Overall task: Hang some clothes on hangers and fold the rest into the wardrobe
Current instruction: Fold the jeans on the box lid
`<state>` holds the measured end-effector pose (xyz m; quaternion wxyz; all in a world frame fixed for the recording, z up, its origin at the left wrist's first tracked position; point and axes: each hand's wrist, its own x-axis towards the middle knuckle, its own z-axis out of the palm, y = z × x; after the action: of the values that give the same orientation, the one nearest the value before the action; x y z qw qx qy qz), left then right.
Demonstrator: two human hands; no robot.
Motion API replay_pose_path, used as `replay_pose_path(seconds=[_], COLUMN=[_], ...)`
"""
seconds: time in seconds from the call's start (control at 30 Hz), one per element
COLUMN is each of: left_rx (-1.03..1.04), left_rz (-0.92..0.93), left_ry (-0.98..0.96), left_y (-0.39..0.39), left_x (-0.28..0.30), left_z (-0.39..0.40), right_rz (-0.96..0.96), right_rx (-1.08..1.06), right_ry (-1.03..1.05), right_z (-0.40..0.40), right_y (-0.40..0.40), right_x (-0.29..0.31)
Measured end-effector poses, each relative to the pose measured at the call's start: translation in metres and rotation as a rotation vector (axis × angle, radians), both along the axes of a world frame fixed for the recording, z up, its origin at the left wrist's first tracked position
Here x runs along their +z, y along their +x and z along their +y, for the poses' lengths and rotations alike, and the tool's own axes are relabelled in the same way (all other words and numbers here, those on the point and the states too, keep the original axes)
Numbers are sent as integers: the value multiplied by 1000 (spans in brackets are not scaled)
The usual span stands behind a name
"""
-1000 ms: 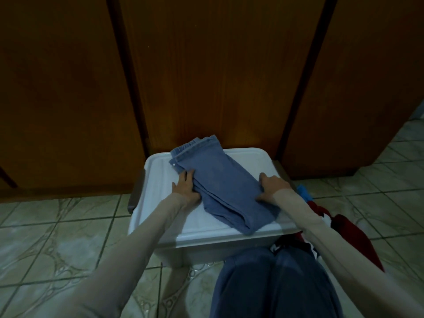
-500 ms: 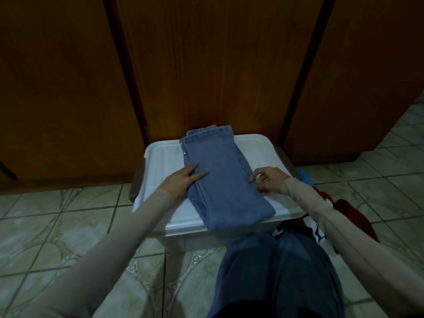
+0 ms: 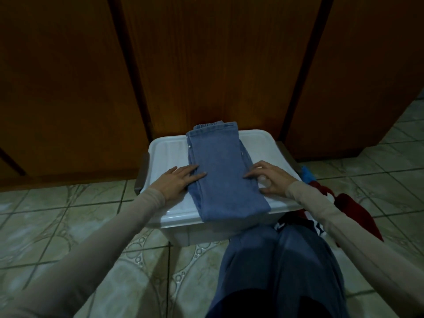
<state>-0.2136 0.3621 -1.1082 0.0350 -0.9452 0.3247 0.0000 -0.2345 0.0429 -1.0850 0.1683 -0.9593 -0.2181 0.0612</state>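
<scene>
The folded blue denim trousers (image 3: 224, 173) have been turned from a slant, as seen 1 second before, to lie lengthwise along the white plastic storage box lid (image 3: 167, 152) at the centre of the frame; the fold is judged nearly squared, with stowing behind the closed brown wooden wardrobe doors (image 3: 206, 65) not yet begun. The left hand (image 3: 177, 181) is laid flat, fingers straight, on the trousers' left edge. The right hand (image 3: 267, 177) is held with fingers loosely bent, fingertips touching the right edge, gripping nothing.
</scene>
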Motion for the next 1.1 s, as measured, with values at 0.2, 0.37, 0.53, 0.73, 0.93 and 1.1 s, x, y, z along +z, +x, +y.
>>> replay_pose_path(seconds=[0.2,0.37,0.53,0.73,0.93,1.1], left_rx=[-183,-110,248,620,649,640], left_rz=[-111,6,166,345,271,224], left_ry=[-26,-51,-432,-703,-677,-653], left_y=[-19,-26,-33,-15,-6,4], left_x=[5,14,17,14,8,4], left_z=[2,-3,-16,-24,-32,-36], right_rz=[16,48,177,374,289,143], right_rx=[79,-93,-259,-521,-517,-471], right_ry=[-170,-90,76,633,742,527], right_z=[6,16,26,37,36,32], right_y=[-4,-4,-6,-5,-1,6], right_x=[6,4,14,2,-5,-14])
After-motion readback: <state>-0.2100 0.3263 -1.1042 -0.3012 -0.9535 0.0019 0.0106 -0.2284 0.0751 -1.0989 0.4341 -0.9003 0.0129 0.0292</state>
